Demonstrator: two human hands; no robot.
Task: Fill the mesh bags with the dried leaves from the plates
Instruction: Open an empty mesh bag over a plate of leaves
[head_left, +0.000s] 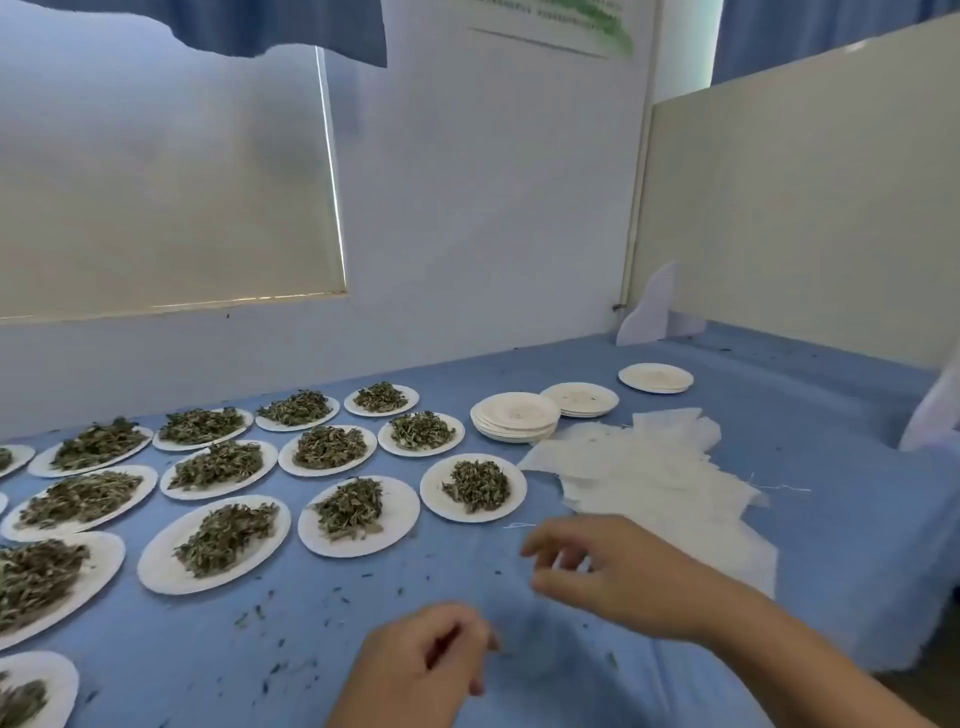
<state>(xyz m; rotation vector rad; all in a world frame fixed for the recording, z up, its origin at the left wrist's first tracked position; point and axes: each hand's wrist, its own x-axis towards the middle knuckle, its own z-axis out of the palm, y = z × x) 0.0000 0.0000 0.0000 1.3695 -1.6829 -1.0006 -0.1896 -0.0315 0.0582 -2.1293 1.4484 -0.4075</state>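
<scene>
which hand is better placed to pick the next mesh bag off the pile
Right, probably. The right hand hovers at the near edge of the mesh bags, fingers loosely spread; the left hand sits farther from them, nearer the person.

White round paper plates (474, 487) heaped with dried green leaves (476, 484) lie in rows at left; flat white mesh bags (639, 473) lie piled, overlapping, at right.
</scene>
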